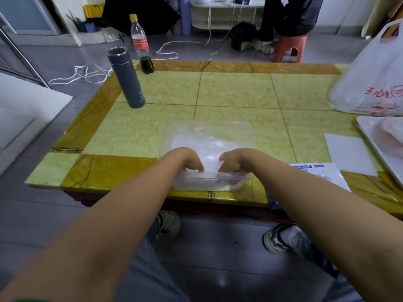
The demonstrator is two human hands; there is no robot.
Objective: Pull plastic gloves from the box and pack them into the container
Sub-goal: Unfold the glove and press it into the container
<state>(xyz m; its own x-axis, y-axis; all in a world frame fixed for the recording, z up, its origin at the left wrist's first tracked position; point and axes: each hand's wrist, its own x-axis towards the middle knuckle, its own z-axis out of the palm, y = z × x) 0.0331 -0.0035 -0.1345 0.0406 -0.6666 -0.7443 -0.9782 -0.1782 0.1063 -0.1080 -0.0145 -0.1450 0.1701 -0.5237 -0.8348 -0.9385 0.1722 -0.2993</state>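
A clear plastic container (209, 184) sits at the table's near edge, its hinged clear lid (209, 131) lying open and flat behind it. A thin translucent plastic glove (211, 163) is bunched in the container's mouth. My left hand (190, 160) and my right hand (231, 160) are side by side over the container, with fingers curled down onto the glove, gripping it at either end. The fingertips are partly hidden behind the container's rim. The blue-and-white glove pack (322, 173) lies flat to the right, partly under my right forearm.
A grey thermos (128, 79) and a cola bottle (141, 46) stand at the table's far left. A white plastic bag (375, 79), a tray (370, 136) and a white sheet (349, 153) are at the right. A person (290, 18) sits on a stool beyond the table.
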